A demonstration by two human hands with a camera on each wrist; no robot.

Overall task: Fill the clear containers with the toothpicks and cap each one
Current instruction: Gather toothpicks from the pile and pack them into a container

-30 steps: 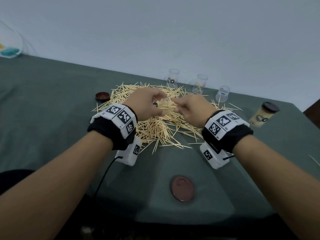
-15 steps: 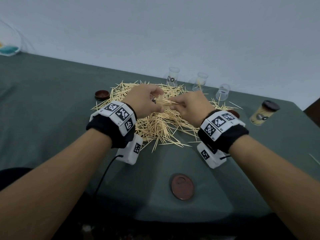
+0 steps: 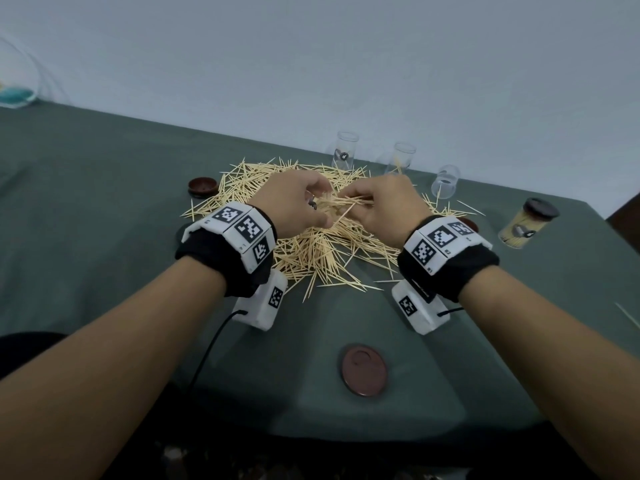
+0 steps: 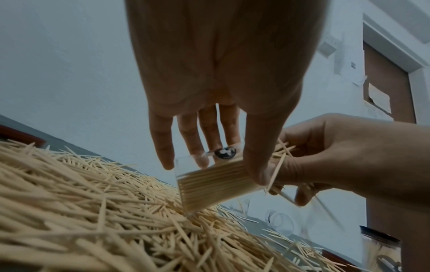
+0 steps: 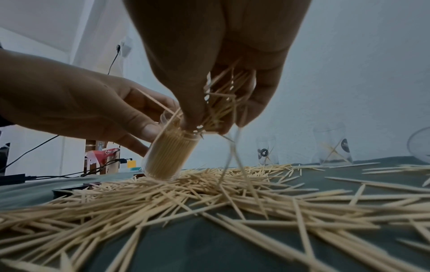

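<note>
Over the middle of the table (image 3: 104,209), the left hand (image 3: 294,206) grips a clear container (image 5: 171,152), thumb on one side and fingers on the other, its base resting in the toothpick pile (image 3: 311,251). The container leans, mouth tipped toward the right hand (image 3: 384,209), so its long axis runs from the pile up and rightward. That's the line that matters: the right hand sits just at the mouth, fingers curled round a loose bundle (image 5: 223,99) of toothpicks, their tips touching the rim. The bundle looks ragged, with sticks splayed at odd angles, and a couple appear to be slipping down toward the pile.

The held container looks nearly packed, its sticks lined up neatly along its length. Judging by that, only a few more will go in, and they'll need to run parallel to the axis to slide in cleanly; crossed ones are likely to jam at the rim.

Along the far edge stand three more clear containers: the left one (image 3: 344,154) looks empty, the middle one (image 3: 401,161) holds a few stray sticks, and the right one (image 3: 445,181) leans, with perhaps a stick against it. Toward the right edge, a full container (image 3: 524,226) already wears a dark cap. Loose caps wait around: one (image 3: 202,186) at the pile's left, one (image 3: 363,369) near the front edge, and another (image 3: 467,225) peeking out behind the right wrist.
</note>
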